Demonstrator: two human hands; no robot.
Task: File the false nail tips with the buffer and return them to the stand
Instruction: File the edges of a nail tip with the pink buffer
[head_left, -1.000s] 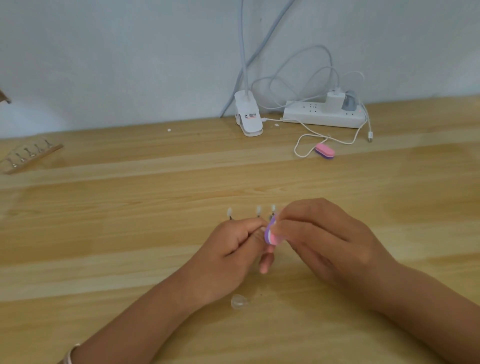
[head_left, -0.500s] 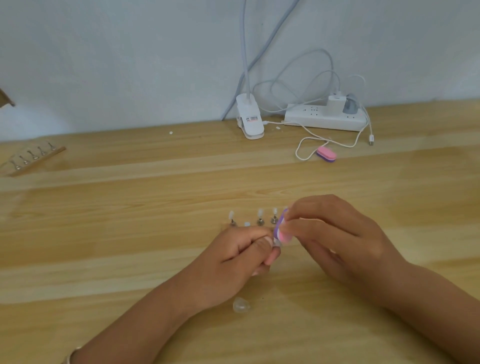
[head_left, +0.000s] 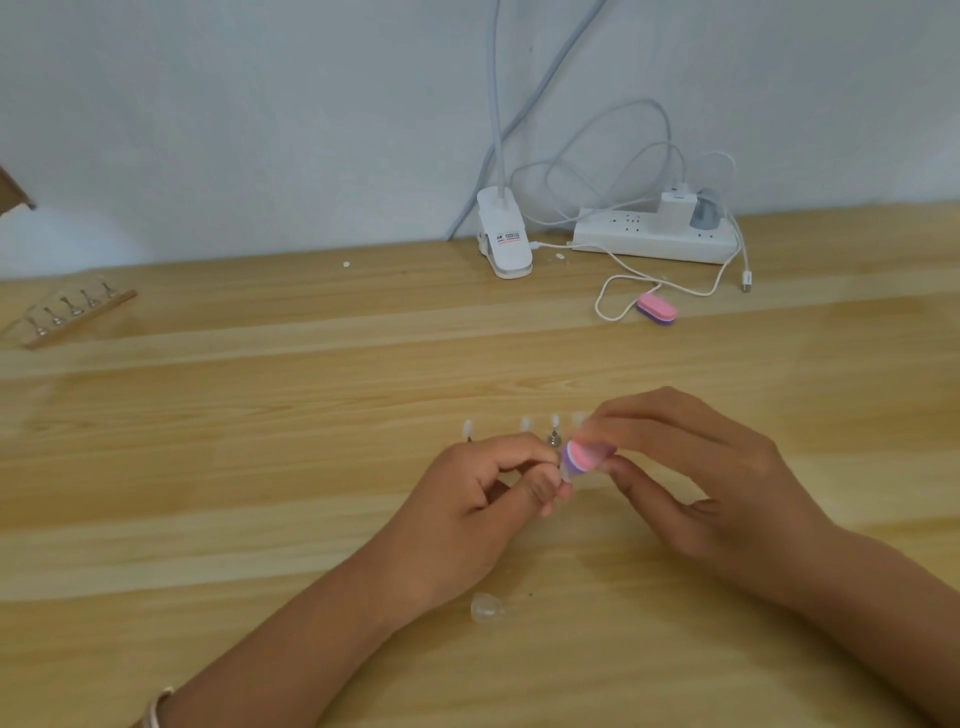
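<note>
nearest the camera a pale bracelet (head_left: 156, 714) circles the left wrist, and a loose clear nail tip (head_left: 488, 608) lies flat on the wooden table (head_left: 260, 519) just beside the left forearm. further out the left hand (head_left: 478, 499) has its fingers curled, thumb and forefinger pinching a small clear piece (head_left: 566, 472), too blurred to name for sure. the right hand (head_left: 696, 478) grips a pink and purple buffer (head_left: 584, 457) between thumb and fingertips, its end right against that piece. just behind both hands, nail tips (head_left: 525, 423) rise in a row on small metal holders, their base hidden by the hands. well beyond, a second buffer (head_left: 657, 309) lies beside a loop of white cable (head_left: 597, 307), another nail stand (head_left: 67, 317) sits at far left, and a white clip lamp (head_left: 504, 239) and power strip (head_left: 639, 241) sit against the wall
</note>
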